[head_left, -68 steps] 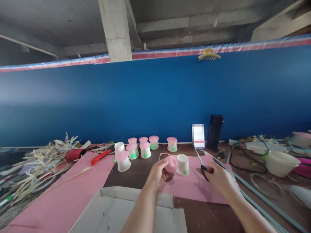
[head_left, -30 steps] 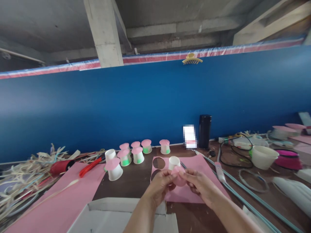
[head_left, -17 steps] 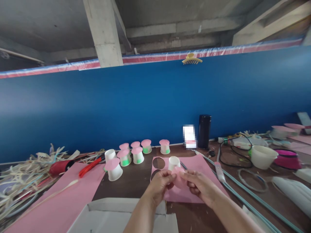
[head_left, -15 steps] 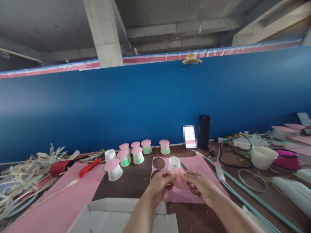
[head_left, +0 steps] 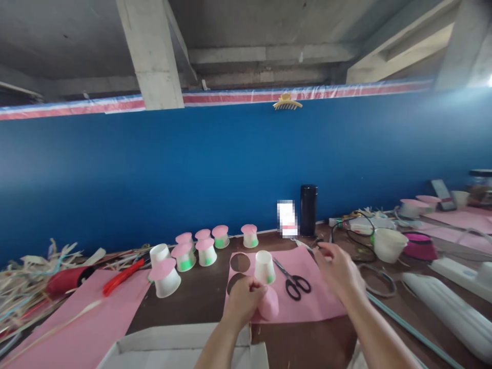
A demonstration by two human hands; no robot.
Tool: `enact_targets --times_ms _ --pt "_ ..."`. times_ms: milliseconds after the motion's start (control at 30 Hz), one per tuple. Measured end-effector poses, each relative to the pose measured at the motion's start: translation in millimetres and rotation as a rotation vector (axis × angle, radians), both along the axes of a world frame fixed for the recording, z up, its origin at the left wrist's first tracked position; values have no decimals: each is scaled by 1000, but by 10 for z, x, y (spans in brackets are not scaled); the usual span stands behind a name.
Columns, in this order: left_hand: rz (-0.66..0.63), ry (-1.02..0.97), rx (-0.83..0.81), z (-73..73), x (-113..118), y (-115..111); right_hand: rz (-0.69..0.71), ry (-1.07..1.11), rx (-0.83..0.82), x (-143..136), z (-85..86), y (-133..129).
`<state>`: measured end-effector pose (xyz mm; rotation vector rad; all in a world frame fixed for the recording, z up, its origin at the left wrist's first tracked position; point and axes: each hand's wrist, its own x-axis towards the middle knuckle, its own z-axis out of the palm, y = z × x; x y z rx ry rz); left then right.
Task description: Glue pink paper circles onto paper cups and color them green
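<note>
"Pink paper cap (head_left: 269,306): where is it?"

"In the left hand (head_left: 245,297), over the near part of the pink sheet (head_left: 319,302). Thumb and fingertips are pinched together on its upper left edge, and it bulges like a shallow dome. Whether it touches the sheet, I can't tell."

"And the right hand (head_left: 340,269)?"

"Over by the sheet's right edge, well apart from the cap, its fingers bent. I can't tell whether they hold anything."

"What's between the hands?"

"Black-handled scissors (head_left: 293,284), flat on the sheet, tips near a white paper cup (head_left: 264,265). That cup stands narrow end up, just beyond the cap, with a green patch (head_left: 271,278) low on its side."

"And the sheet itself?"

"Two round holes (head_left: 240,262) near its left edge, the nearer one partly covered by the left hand. Pink-topped cups (head_left: 206,254) stand farther back, to the left."
</note>
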<state>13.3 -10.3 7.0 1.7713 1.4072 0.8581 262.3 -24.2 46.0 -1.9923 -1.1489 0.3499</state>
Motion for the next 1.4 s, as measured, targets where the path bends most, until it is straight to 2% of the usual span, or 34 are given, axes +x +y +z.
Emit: enact_targets --times_ms 67,133,233,400,500,600,700,767,800,900,1033,1233,1400 --pt "54 91 109 -19 -2 -7 -134 -47 -75 207 -18 21" --pt "124 155 219 -36 -10 -8 -187 -69 -158 333 -83 53" --pt "197 179 348 -50 -16 7 -171 -75 -250 394 -193 103" --pt "186 106 431 -58 72 89 -96 -70 -261 419 -244 121" --pt "161 126 408 -71 178 168 -100 -63 -182 427 -190 107" --pt "186 179 293 -77 270 237 -58 -51 -27 326 -104 103" --pt "235 192 202 -72 316 274 69 37 140 76 -38 102" --pt "228 165 192 -80 323 284 231 278 299 -125 -27 91" --pt "218 148 193 -90 322 285 280 327 354 -220 -32 80" --pt "180 151 212 -127 316 277 369 263 458 -433 -80 35" --pt "167 266 278 -131 313 237 436 175 492 -546 -164 -19" --pt "182 342 321 -55 341 156 498 65 470 -553 -241 -8" --pt "193 387 327 -57 369 138 505 -53 442 -545 -301 36"
